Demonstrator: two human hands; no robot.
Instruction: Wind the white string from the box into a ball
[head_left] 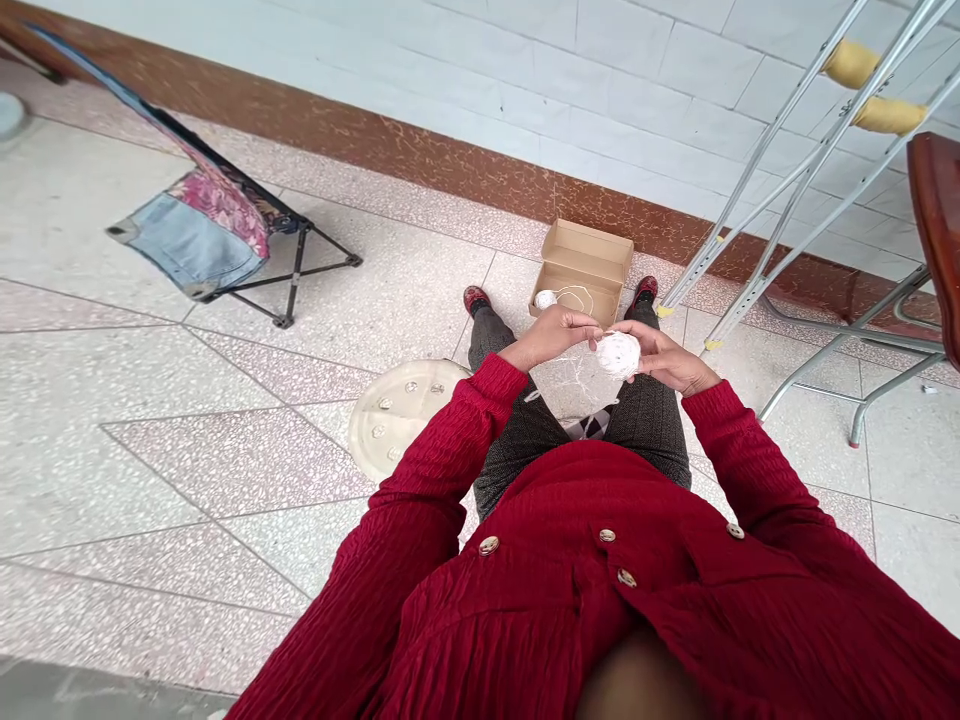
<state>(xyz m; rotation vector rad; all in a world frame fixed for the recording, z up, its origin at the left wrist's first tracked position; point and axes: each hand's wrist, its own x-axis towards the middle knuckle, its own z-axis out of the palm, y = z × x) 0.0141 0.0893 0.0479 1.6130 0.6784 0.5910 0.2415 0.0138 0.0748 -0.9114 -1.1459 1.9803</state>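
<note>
Head view: a person in a red top sits over a tiled floor (187, 470).
Right hand (667, 358): fingers curled around a white ball of string (619, 353), held above the knees.
Left hand (551, 335): fingertips pinched at the ball's left edge, touching it.
Cardboard box (585, 262): open on the floor between the feet, holding 1 smaller ball (545, 299).
Round plate (397, 412): on the floor beside the left leg.

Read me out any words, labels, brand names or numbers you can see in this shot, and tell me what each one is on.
None: no readable text anywhere.
Cardboard box: plain, no print visible.
White thread ball between left hand and right hand: no label.
Folding chair: floral pattern only, no words.
</note>
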